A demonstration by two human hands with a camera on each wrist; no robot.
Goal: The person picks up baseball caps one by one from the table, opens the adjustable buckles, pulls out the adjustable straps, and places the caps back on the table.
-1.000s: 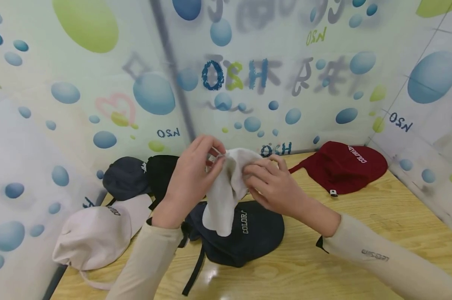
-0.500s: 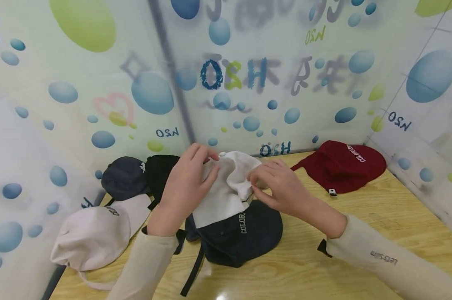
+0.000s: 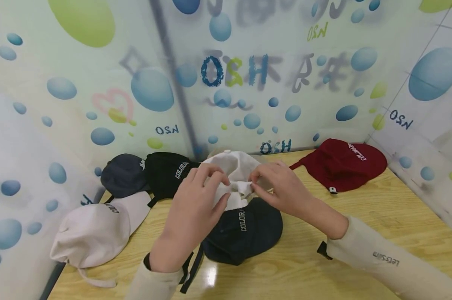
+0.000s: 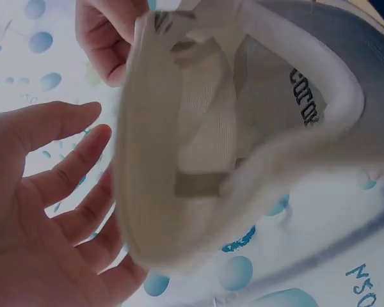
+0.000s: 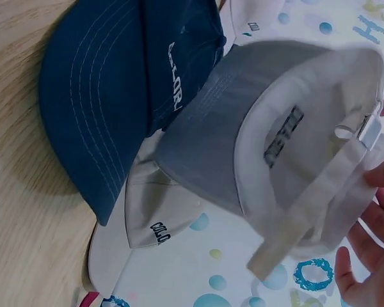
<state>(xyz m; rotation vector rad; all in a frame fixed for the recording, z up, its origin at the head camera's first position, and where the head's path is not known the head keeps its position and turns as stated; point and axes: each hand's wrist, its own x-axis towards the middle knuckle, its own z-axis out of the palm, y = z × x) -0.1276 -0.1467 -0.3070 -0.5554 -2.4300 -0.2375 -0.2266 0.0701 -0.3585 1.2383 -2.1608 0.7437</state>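
Note:
Held up above the navy cap (image 3: 244,237) is a white cap (image 3: 235,164), its inside and lettering showing in both wrist views. The right hand (image 3: 287,187) pinches its back edge near the strap; the left wrist view also shows these fingers (image 4: 121,48) on the rim. Beside the opposite side of the opening is the left hand (image 3: 193,208), thumb and fingers apart. In the left wrist view the spread left hand (image 4: 57,211) lies along the cap's edge. The buckle (image 5: 366,131) and loose strap end (image 5: 269,256) show in the right wrist view.
On the wooden table (image 3: 323,250) stand a pale pink cap (image 3: 94,233), a dark grey-blue cap (image 3: 122,175) and a black cap (image 3: 163,175) at left, with a red cap (image 3: 347,164) at right. A beige cap (image 5: 157,217) lies behind the white one.
The white cap has turned so that its back opening and strap face the person. The left hand has lowered beside the opening; the right hand's fingers have shifted along the cap to the back edge.

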